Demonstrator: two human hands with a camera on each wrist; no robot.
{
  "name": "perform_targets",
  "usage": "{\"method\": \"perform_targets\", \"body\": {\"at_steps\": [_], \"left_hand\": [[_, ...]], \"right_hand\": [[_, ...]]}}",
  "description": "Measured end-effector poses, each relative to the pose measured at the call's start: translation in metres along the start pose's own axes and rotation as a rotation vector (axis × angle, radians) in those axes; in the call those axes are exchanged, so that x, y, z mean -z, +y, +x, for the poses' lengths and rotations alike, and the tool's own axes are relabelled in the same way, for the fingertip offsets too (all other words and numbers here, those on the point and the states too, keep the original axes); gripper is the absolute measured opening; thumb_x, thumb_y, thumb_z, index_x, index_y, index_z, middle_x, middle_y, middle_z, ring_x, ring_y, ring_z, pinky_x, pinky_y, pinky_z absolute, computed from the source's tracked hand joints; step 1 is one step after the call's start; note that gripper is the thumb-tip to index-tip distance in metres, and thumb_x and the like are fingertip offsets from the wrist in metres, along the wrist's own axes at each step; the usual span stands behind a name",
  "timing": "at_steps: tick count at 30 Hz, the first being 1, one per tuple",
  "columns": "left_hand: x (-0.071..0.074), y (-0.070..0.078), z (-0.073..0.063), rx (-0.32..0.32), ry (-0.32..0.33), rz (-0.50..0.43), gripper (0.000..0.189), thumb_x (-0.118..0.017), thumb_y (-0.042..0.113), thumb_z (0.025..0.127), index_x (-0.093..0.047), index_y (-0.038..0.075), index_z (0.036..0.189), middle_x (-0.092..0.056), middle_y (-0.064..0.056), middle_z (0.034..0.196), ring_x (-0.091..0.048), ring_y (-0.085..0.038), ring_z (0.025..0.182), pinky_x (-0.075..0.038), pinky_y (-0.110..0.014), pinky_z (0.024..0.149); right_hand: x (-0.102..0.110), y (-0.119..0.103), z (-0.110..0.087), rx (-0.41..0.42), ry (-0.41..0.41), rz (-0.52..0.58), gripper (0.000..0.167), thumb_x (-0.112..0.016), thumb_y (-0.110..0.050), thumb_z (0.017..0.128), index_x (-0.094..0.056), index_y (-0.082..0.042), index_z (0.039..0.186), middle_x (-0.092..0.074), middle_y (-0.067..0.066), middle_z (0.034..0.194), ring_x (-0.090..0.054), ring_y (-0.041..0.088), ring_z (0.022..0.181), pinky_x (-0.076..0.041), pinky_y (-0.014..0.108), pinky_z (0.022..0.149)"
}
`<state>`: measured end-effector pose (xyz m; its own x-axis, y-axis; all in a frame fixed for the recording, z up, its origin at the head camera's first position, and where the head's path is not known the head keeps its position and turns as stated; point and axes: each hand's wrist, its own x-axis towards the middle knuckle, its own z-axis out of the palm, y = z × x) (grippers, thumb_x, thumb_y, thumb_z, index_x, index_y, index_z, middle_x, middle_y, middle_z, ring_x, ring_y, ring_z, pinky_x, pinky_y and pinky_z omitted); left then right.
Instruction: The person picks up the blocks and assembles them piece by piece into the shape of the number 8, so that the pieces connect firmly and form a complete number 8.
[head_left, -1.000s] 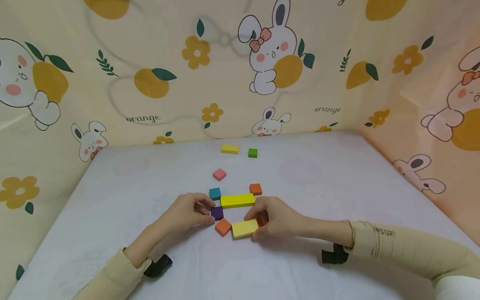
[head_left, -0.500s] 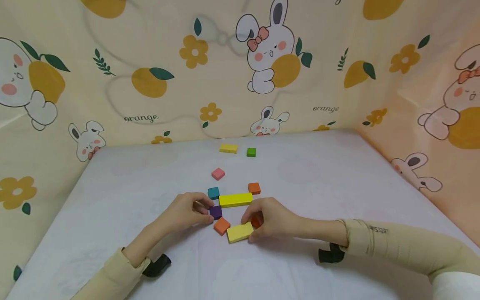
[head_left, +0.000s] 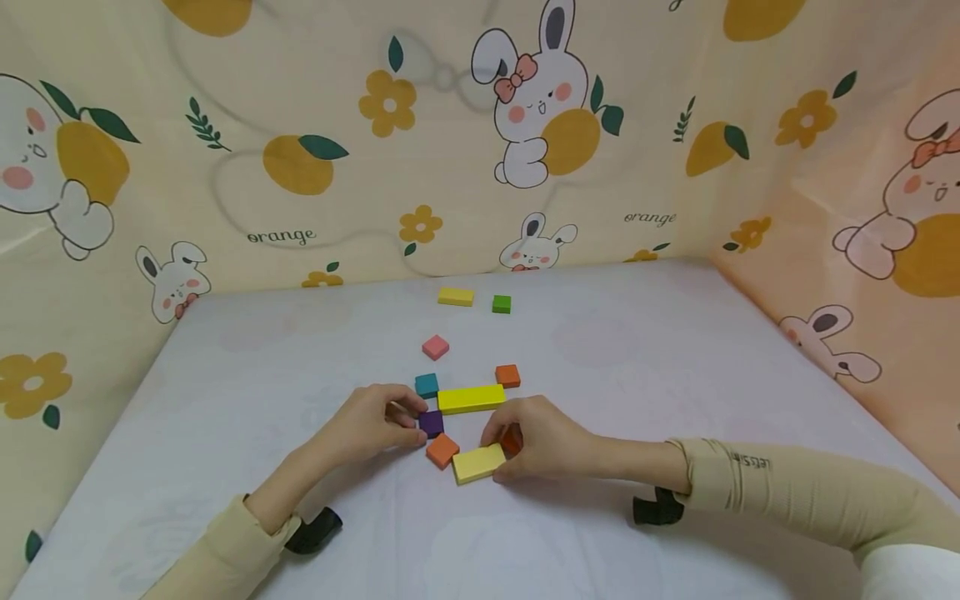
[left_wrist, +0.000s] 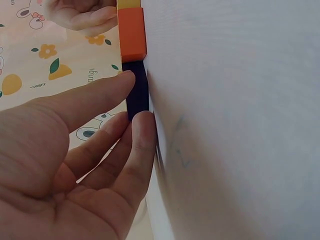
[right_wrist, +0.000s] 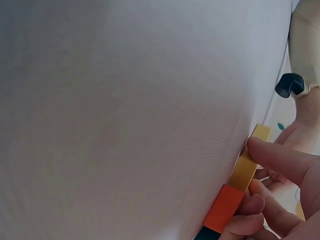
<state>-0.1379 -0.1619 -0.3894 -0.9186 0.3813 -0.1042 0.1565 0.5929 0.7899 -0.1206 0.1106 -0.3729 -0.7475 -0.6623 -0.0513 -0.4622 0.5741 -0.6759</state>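
With thumb and fingertips my left hand point(head_left: 375, 425) pinches a purple block point(head_left: 431, 424), whose sides the left wrist view shows as dark blue. An orange block point(head_left: 442, 451) lies beside it, nearer to me. My right hand point(head_left: 547, 442) holds a pale yellow block point(head_left: 477, 464) by its right end, thumb on the near side. This block slants slightly and its left end is close to the orange block. Under the right fingers a red-orange block point(head_left: 512, 440) is mostly hidden. In the right wrist view a dark block point(right_wrist: 207, 233) shows past the red-orange block.
Beyond the hands lies a long bright yellow block point(head_left: 471, 399), with a teal block point(head_left: 427, 385) at its left and an orange block point(head_left: 507, 376) at its far right. Farther back are a pink block point(head_left: 436, 347), a yellow block point(head_left: 456, 297) and a green block point(head_left: 502, 304).
The pale yellow block in my right hand has shifted slightly left and towards me, its left end swinging nearer. My left hand stays at the purple block. The head view has shifted slightly.
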Motion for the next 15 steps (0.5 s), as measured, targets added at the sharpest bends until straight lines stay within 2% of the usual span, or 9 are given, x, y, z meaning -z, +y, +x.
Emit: {"method": "perform_targets", "body": {"at_steps": [8,15], "left_hand": [[0.000,0.000,0.000,0.003,-0.001,0.003,0.029,-0.084,0.015,0.080,-0.070,0.011,0.105,-0.066,0.003,0.090,-0.062,-0.014,0.083,-0.055,-0.030,0.076],[-0.001,0.001,0.000,0.010,0.000,0.001,0.029,-0.084,0.015,0.080,-0.070,0.012,0.105,-0.066,0.003,0.090,-0.062,-0.014,0.083,-0.055,-0.030,0.076]], "right_hand": [[0.000,0.002,-0.002,-0.005,0.008,-0.017,0.030,-0.090,-0.018,0.072,-0.073,-0.020,0.098,-0.064,-0.014,0.089,-0.055,0.019,0.084,-0.049,0.028,0.068],[0.012,0.004,-0.003,0.020,0.016,-0.011,0.035,-0.092,-0.024,0.069,-0.073,-0.018,0.098,-0.067,-0.012,0.090,-0.056,0.021,0.078,-0.047,0.027,0.064]]}}
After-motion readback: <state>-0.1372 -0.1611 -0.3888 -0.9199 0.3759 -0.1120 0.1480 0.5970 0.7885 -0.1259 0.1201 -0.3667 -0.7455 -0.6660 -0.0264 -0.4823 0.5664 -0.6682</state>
